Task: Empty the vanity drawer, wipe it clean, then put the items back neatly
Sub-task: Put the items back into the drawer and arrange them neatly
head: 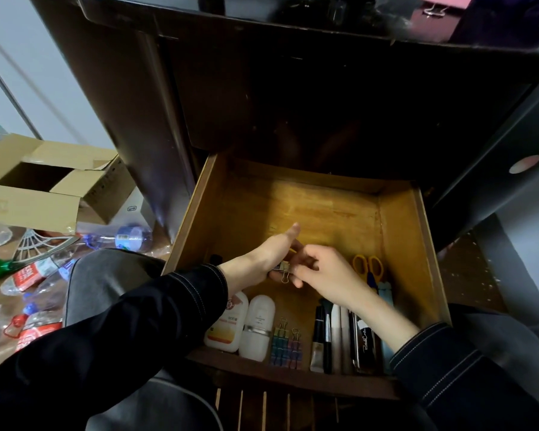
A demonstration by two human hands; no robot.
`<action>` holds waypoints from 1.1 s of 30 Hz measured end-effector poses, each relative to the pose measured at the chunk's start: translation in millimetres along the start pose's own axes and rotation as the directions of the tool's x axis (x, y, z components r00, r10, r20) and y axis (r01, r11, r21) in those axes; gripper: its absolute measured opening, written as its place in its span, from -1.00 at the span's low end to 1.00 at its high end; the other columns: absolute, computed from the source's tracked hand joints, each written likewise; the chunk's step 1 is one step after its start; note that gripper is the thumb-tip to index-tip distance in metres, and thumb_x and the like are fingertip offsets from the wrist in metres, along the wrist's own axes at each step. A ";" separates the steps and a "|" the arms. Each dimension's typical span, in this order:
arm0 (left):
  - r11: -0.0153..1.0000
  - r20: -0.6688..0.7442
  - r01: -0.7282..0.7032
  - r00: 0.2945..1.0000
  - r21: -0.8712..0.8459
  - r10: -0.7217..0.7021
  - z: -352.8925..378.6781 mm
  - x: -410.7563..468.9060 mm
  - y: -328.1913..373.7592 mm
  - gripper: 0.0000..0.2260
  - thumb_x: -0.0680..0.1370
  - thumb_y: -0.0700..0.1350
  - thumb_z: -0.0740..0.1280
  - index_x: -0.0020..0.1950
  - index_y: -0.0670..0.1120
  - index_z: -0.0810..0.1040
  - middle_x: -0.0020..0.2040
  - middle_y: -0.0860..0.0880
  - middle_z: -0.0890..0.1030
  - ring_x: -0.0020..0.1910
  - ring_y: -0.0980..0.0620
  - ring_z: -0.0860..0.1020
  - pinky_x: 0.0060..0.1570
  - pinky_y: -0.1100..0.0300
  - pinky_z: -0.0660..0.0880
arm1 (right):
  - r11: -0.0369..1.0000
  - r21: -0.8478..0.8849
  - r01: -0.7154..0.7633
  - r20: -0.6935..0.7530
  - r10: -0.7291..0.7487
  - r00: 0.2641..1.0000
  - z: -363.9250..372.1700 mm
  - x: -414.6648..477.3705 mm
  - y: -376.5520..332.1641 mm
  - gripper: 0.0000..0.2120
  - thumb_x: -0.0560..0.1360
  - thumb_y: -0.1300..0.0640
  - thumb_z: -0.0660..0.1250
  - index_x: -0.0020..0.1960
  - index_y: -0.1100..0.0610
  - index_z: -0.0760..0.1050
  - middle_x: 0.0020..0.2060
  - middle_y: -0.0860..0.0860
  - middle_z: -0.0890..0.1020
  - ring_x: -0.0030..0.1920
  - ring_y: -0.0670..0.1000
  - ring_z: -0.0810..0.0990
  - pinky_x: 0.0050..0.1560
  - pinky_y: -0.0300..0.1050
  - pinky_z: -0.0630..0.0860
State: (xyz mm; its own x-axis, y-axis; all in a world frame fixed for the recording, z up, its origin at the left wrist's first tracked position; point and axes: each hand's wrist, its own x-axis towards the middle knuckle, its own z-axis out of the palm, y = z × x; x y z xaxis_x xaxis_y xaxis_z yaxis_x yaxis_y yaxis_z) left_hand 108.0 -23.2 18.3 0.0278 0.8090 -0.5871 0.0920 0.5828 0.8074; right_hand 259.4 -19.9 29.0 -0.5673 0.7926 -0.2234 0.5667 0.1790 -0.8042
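Head view: along the near edge of the pulled-out drawer [402,244], a row of things lies with long axes running front to back. There is a white bottle [227,321] with an orange label and a red emblem, its print too small to read. Next come a white container [259,328] with a silver band, coloured binder clips [287,346] with wire handles pointing away, a makeup brush [326,331], and a black case [366,340] whose white cursive script I cannot make out. Just beyond, mid-drawer, the left hand [262,259] holds a small bunch of clips [283,270], thumb stretched out, while the right hand [330,272] pinches the same bunch. Yellow-handled scissors [367,267] lie beside them, handles away. Farther left, on the floor, sit plastic bottles [35,275] and a cardboard box [44,185].
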 end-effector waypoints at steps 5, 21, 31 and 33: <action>0.988 -0.046 0.061 0.997 -0.141 -0.068 -4.8 -2.7 5.9 -0.69 0.71 0.00 0.13 0.12 -0.26 0.41 -0.38 -0.15 0.65 -0.57 0.01 0.56 -0.68 0.37 0.15 | 0.990 0.141 0.027 -0.221 0.004 0.975 -5.3 2.4 2.4 -0.91 0.56 0.13 0.38 -0.09 -0.04 0.59 -0.22 -0.13 0.67 -0.14 -0.19 0.62 -0.14 -0.34 0.51; 0.977 0.056 0.031 0.998 -0.213 -0.019 -8.5 -3.8 4.3 -0.90 0.54 -0.28 0.18 -0.04 -0.24 0.48 -0.35 -0.14 0.54 -0.53 0.05 0.34 -0.57 0.31 0.17 | 0.995 -0.097 -0.023 -0.345 -0.012 0.938 -4.8 4.7 10.7 -0.96 0.54 0.08 0.41 -0.04 -0.05 0.62 -0.14 -0.23 0.63 -0.08 -0.18 0.59 -0.17 -0.18 0.54; 0.993 -0.016 -0.020 1.000 -0.116 0.019 -6.3 -7.3 4.4 -0.88 0.51 -0.30 0.21 -0.15 -0.20 0.53 -0.38 -0.09 0.45 -0.53 0.06 0.31 -0.54 0.30 0.13 | 1.000 0.007 0.016 -0.277 -0.013 0.961 -4.4 6.0 12.1 -0.92 0.56 0.10 0.40 0.04 -0.05 0.59 -0.14 -0.13 0.63 -0.14 -0.15 0.60 -0.18 -0.22 0.53; 0.991 -0.017 -0.014 1.000 -0.130 0.012 -6.5 -8.5 5.7 -0.88 0.52 -0.30 0.21 -0.12 -0.20 0.53 -0.37 -0.09 0.45 -0.52 0.06 0.32 -0.53 0.29 0.14 | 1.000 0.027 0.016 -0.284 -0.008 0.959 -4.7 6.2 10.9 -0.90 0.55 0.09 0.41 0.00 -0.10 0.55 -0.14 -0.13 0.63 -0.15 -0.14 0.61 -0.18 -0.20 0.54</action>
State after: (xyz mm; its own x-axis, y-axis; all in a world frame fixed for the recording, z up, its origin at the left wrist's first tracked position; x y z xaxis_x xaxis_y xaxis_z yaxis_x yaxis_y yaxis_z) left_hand 101.8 -26.2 28.3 0.0122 0.8172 -0.5763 -0.0389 0.5762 0.8163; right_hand 264.9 -10.3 21.4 -0.3789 0.9240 -0.0521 0.5416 0.1758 -0.8220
